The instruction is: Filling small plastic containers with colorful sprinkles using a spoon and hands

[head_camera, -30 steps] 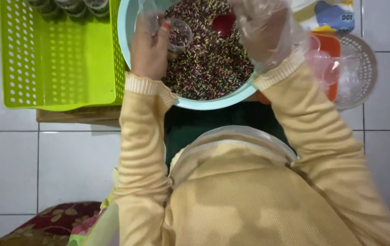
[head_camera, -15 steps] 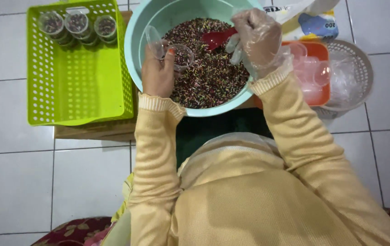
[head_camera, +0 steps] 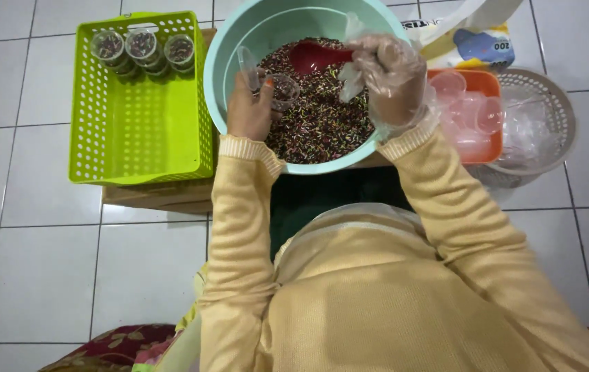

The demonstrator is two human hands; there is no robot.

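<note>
A pale teal bowl (head_camera: 222,62) holds a heap of dark, multicoloured sprinkles (head_camera: 325,120). My left hand (head_camera: 250,110) grips a small clear plastic cup (head_camera: 282,89) with its lid flipped up, held over the sprinkles at the bowl's left side. My right hand (head_camera: 391,76), in a clear plastic glove, holds the handle of a red scoop (head_camera: 312,56) whose head rests on the sprinkles at the far side of the bowl. The cup and the scoop are a little apart.
A lime green slotted basket (head_camera: 139,138) at the left holds three filled clear cups (head_camera: 141,47) in its far corner. At the right, an orange tray (head_camera: 484,83) of empty clear cups lies beside a round beige basket (head_camera: 556,110). A wooden board (head_camera: 157,196) lies underneath, white floor tiles around.
The view has tilted, so the bowl and basket now sit lower in frame. My right hand has shifted onto the red scoop's handle; my left hand still holds the cup over the sprinkles.
</note>
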